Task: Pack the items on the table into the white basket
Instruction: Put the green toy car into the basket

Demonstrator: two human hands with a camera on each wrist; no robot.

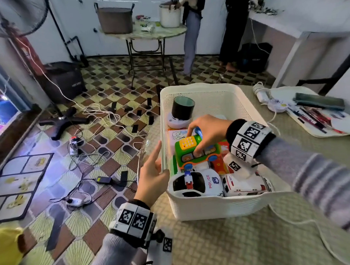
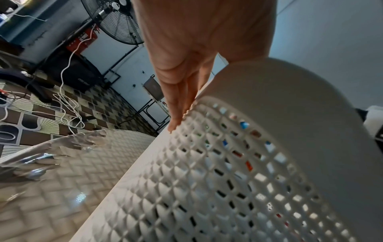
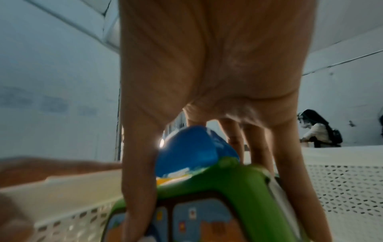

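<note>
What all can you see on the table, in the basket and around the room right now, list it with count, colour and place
white basket: 1, on table
green toy bus: 1, in basket, on top
police car: 1, white-black, near end of basket
ambulance: 1, white, beside police car
black cylinder: 1, far end of basket
power strip: 1, white, table right
fan: 1, black, floor left
left hand: fingers straight against basket's left wall
right hand: fingers grip bus

1. We see a round folding table [image 1: 147,35] across the room, with a dark tub [image 1: 114,19] and a white pot [image 1: 169,15] on it.
2. We see 2 people [image 1: 192,22] standing beside it.
3. Cables [image 1: 94,113] trail over the patterned floor [image 1: 108,75].
4. A standing fan [image 2: 116,21] is on our left.
5. A power strip [image 1: 276,105] lies on our table.
</note>
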